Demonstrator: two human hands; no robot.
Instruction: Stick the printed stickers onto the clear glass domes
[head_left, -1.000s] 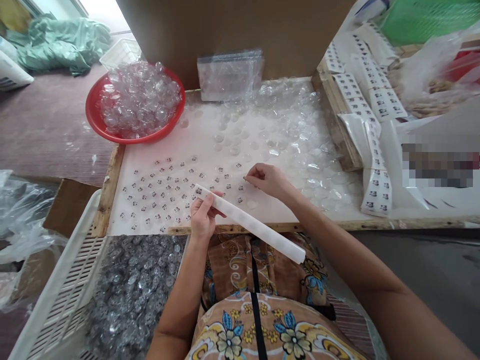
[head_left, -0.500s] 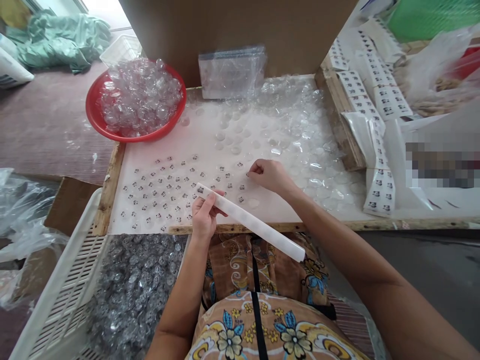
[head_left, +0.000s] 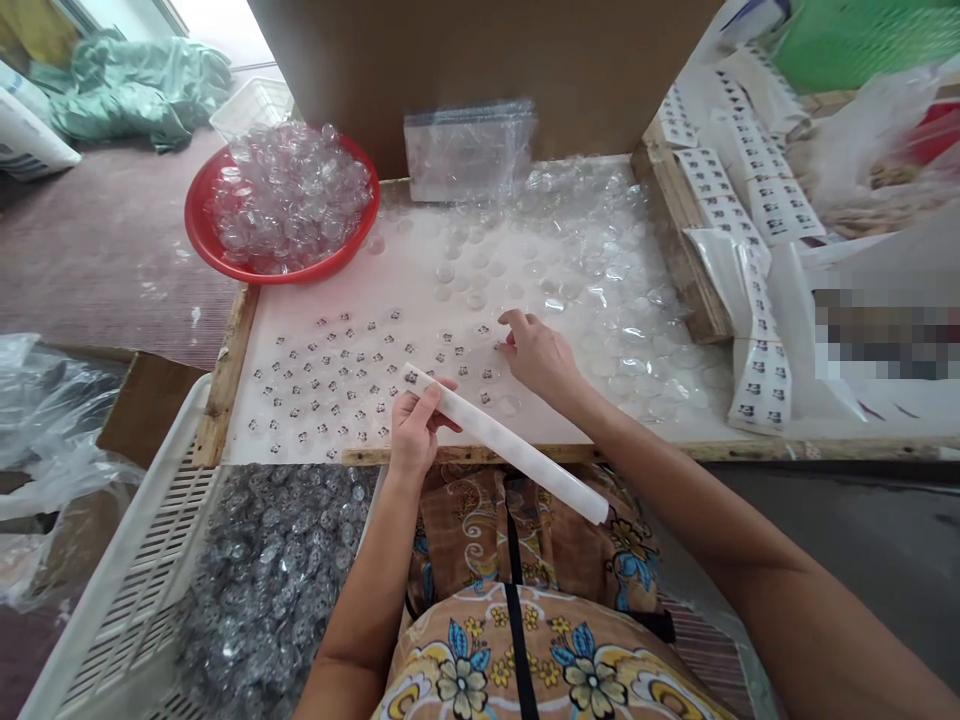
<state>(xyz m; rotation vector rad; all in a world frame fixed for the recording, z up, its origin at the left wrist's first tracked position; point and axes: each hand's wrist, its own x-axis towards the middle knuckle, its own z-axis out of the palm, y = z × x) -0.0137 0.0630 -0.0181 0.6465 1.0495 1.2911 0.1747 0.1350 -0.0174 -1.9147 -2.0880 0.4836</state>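
My left hand (head_left: 417,425) is closed on a long white strip of stickers (head_left: 517,445), which slants down to the right past the table edge. A small black-and-white panda face sticker (head_left: 412,377) shows at its upper end. My right hand (head_left: 541,352) is low over the white table (head_left: 442,300), its thumb and forefinger apart; I cannot make out anything between them. Close to those fingertips lie clear round discs with panda stickers (head_left: 484,330). Many more stickered discs (head_left: 345,357) spread across the left of the table, and plain clear discs (head_left: 630,330) cover the right.
A red basin (head_left: 196,225) heaped with clear discs (head_left: 292,195) stands at the back left. A brown cardboard panel (head_left: 480,60) rises behind a clear plastic bag (head_left: 471,150). More sticker strips (head_left: 763,370) lie right of a wooden rail (head_left: 686,250). Below left is a white crate (head_left: 142,560).
The thumb and forefinger of my right hand were pinched together and have come apart, with the forefinger raised. My left hand keeps hold of the strip. The view has shifted slightly.
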